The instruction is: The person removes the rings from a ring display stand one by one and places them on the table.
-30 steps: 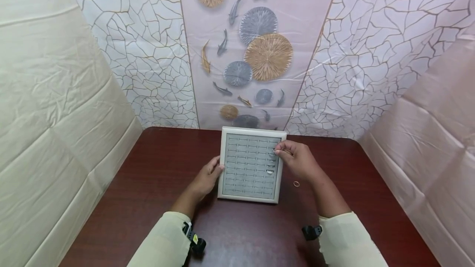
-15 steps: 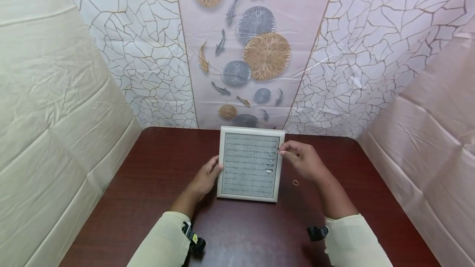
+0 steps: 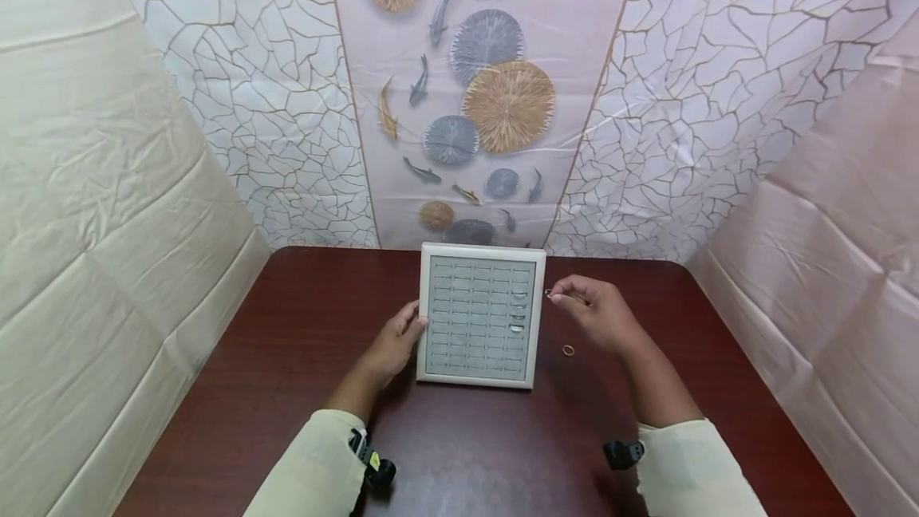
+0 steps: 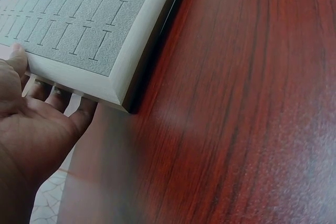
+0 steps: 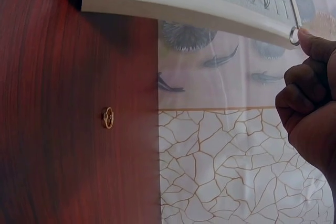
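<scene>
A ring display tray with a pale frame and grey slotted foam leans back, its lower edge on the table. My left hand grips its left side, thumb on the front of the frame and fingers behind, as the left wrist view also shows. Just off the tray's right side, my right hand pinches a silver ring between thumb and finger. Several rings sit in slots of the right-hand column. On the table below my right hand lies a gold-coloured ring.
The dark red-brown wooden table has rounded far corners. A patterned cloth backdrop hangs behind it, and beige cloth walls stand on either side.
My right hand has drawn away from the tray's right column to the right, with the silver ring in its fingertips. My left hand keeps its grip on the tray.
</scene>
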Available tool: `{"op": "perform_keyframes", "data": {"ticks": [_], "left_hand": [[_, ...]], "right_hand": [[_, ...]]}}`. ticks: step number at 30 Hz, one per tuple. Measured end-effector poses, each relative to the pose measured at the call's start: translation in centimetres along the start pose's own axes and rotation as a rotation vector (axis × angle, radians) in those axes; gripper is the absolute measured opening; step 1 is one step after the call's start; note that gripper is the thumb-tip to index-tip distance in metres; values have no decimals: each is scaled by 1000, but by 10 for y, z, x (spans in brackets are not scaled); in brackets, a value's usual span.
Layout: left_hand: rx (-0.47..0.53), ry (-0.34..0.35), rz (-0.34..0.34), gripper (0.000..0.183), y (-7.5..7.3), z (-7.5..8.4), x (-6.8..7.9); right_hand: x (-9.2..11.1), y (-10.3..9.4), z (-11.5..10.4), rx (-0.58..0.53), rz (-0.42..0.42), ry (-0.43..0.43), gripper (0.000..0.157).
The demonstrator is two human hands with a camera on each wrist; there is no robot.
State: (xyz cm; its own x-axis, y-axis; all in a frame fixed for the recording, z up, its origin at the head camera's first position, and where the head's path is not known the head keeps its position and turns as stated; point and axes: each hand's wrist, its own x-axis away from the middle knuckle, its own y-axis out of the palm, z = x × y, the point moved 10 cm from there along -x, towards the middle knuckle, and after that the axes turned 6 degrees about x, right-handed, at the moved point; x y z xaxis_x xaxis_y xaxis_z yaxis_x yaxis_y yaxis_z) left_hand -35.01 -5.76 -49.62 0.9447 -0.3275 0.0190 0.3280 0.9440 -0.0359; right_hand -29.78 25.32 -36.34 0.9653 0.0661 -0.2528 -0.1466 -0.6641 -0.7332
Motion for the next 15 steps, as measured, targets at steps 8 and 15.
{"op": "perform_keyframes", "data": {"ticks": [8,15], "left_hand": [[-14,-10,3,52,-1,-1,1],[-22,-17,4,53,0,-1,0]], "right_hand": [[3,-3,12,-7,11,10,5],[8,-5,23,8,6,47,6]]}}
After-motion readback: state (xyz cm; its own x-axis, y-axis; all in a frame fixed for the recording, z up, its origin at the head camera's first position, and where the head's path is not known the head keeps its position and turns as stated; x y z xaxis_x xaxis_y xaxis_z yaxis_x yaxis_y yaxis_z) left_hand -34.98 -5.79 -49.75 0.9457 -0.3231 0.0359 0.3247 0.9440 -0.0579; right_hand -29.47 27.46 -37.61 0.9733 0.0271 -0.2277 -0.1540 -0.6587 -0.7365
